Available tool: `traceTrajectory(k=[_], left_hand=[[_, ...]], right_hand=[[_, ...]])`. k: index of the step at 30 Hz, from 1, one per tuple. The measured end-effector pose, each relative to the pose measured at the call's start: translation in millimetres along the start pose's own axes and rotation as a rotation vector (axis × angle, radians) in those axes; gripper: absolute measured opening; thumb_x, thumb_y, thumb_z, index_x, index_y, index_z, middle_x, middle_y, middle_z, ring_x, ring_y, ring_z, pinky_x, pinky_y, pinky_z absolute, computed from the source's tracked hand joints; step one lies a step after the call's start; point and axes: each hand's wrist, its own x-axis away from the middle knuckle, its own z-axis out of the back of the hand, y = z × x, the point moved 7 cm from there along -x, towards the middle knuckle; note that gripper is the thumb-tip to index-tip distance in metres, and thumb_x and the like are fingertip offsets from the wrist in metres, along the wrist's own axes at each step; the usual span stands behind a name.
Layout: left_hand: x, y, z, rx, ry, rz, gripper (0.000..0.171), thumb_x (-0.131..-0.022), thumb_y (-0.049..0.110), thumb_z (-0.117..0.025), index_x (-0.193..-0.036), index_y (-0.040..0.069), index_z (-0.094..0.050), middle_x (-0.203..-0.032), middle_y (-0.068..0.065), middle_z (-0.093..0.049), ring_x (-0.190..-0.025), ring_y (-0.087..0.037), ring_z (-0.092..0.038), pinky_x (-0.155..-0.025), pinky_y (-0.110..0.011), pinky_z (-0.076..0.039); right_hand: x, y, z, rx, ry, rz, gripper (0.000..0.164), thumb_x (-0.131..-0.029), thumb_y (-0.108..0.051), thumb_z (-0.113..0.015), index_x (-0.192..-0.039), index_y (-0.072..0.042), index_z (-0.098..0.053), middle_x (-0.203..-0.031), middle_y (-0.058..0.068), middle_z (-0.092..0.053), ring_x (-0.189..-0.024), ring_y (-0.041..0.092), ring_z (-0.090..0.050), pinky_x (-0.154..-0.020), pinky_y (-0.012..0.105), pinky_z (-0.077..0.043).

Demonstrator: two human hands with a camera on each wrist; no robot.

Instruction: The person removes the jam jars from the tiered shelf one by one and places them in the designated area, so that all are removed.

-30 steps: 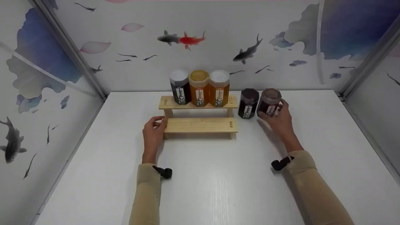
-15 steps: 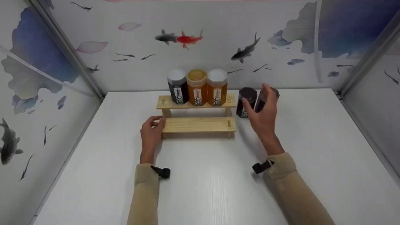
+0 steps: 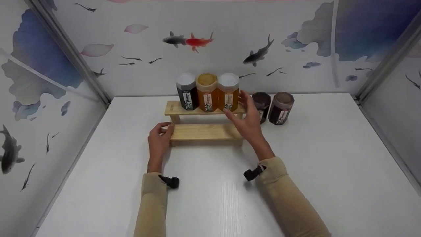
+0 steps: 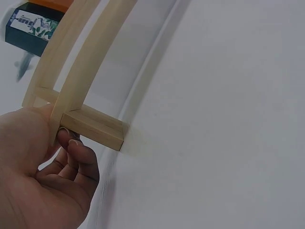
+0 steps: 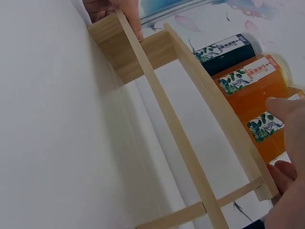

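A two-step wooden display rack (image 3: 207, 132) stands on the table. My left hand (image 3: 159, 141) pinches the left end of its lower step; in the left wrist view the fingers (image 4: 86, 164) curl beneath the board. On the upper step are a dark jar (image 3: 186, 93) with a pale lid, an amber jar (image 3: 208, 93) with a yellowish top, and another amber jar (image 3: 229, 93) with a white lid. My right hand (image 3: 250, 126) is at this last jar, thumb in front and fingers along its right side, spread. Whether they touch it is unclear.
Two dark octagonal jars stand on the table right of the rack: a nearer-to-rack jar (image 3: 262, 98), partly hidden by my right hand, and an outer jar (image 3: 281, 107). White panels (image 3: 223, 19) with painted fish enclose the white table (image 3: 204, 197) at the back and sides.
My right hand has let go of the outer dark jar and moved left, past the other dark jar, to the right amber jar. My left hand has stayed on the rack.
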Motion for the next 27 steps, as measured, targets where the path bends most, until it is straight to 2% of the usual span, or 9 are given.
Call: traceTrajectory(k=[4,9,13,21,27], left_hand=[[-0.4,1.5,2.1,-0.010,0.006,-0.007,0.035,-0.107,0.044,-0.068,-0.128,0.018,-0.075,-0.106,-0.009,-0.071,-0.087,-0.018,-0.065,-0.069,-0.027,-0.052],[0.9,1.3,2.5,-0.012,0.016,-0.012,0.033,-0.107,0.043,-0.068,-0.127,0.017,-0.076,-0.104,-0.009,-0.071,-0.085,-0.017,-0.064,-0.067,-0.026,-0.051],[1.4,1.8,0.4,-0.015,0.018,-0.019,0.034,-0.106,0.043,-0.069,-0.128,0.017,-0.076,-0.102,-0.008,-0.070,-0.083,-0.018,-0.063,-0.065,-0.025,-0.050],[1.2,2.7,-1.5,-0.025,0.017,-0.009,0.033,-0.106,0.042,-0.069,-0.126,0.017,-0.076,-0.101,-0.007,-0.070,-0.083,-0.018,-0.063,-0.066,-0.026,-0.050],[-0.2,2.1,0.4,-0.034,-0.001,-0.009,0.035,-0.107,0.042,-0.067,-0.130,0.016,-0.075,-0.104,-0.008,-0.070,-0.086,-0.018,-0.064,-0.067,-0.026,-0.051]], right_hand=[[-6,3,-9,0.051,0.004,0.006,0.100,-0.093,-0.038,-0.088,-0.171,-0.014,-0.030,-0.164,0.009,-0.049,-0.151,0.023,-0.051,-0.128,0.036,-0.039],[-7,2,-14,0.155,0.033,0.100,0.093,-0.094,-0.029,-0.087,-0.169,-0.009,-0.035,-0.159,0.011,-0.055,-0.148,0.023,-0.054,-0.121,0.034,-0.047],[-5,0,-10,0.237,0.070,0.120,0.090,-0.094,-0.031,-0.088,-0.166,-0.007,-0.040,-0.149,0.014,-0.061,-0.139,0.026,-0.060,-0.115,0.038,-0.053],[2,1,-4,0.240,0.073,0.060,0.097,-0.093,-0.031,-0.089,-0.168,-0.005,-0.033,-0.148,0.016,-0.057,-0.134,0.027,-0.061,-0.116,0.044,-0.051],[4,0,-3,0.206,0.032,-0.037,0.089,-0.089,-0.024,-0.087,-0.162,-0.009,-0.040,-0.149,0.013,-0.052,-0.138,0.025,-0.057,-0.120,0.043,-0.049]])
